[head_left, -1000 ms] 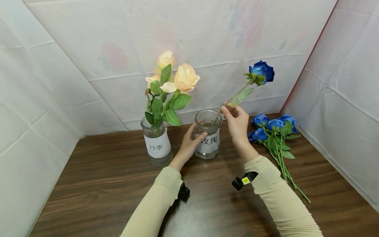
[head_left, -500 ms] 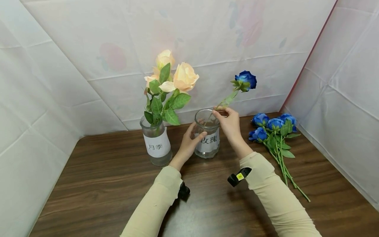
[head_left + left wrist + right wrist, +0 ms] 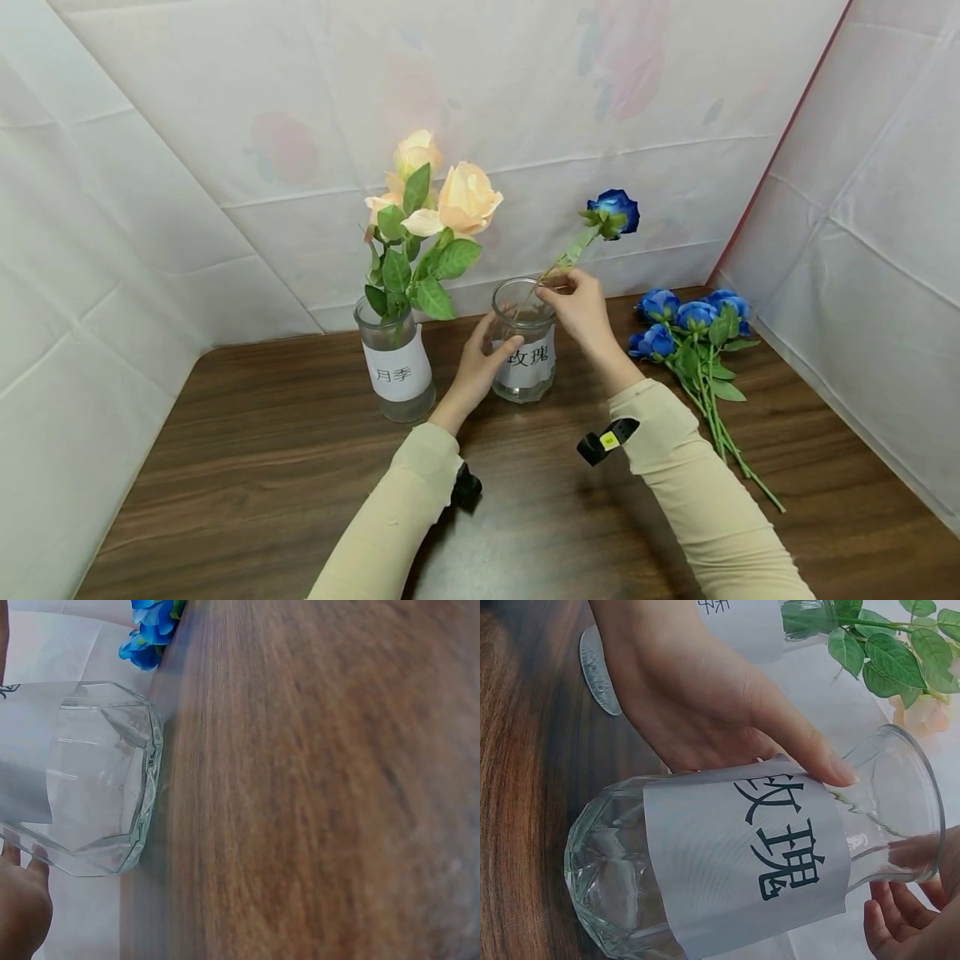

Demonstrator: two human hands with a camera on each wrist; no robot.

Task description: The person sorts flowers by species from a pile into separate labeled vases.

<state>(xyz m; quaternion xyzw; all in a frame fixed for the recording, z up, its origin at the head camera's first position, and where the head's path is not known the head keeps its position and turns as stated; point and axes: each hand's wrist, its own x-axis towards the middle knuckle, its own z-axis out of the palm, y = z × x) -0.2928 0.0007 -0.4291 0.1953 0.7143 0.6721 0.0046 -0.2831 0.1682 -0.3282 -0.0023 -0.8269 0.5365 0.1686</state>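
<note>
A clear glass vase [image 3: 525, 350] with a white paper label stands mid-table; it also fills the right wrist view [image 3: 727, 862] and shows in the left wrist view [image 3: 82, 780]. My left hand [image 3: 483, 354] grips its side, thumb across the label [image 3: 780, 847]. My right hand [image 3: 573, 300] pinches the stem of a blue rose [image 3: 615, 210] at the vase's rim. The stem's lower end is inside the vase, and the bloom leans up to the right.
A second labelled glass vase [image 3: 397, 371] with peach roses [image 3: 465, 196] stands just left. A bunch of blue roses [image 3: 686, 321] lies on the brown wooden table [image 3: 262, 467] at the right. White sheets wall in the back and both sides.
My right hand has come down and left to the vase's rim, lowering the blue rose's stem into the vase. The left hand has stayed on the vase.
</note>
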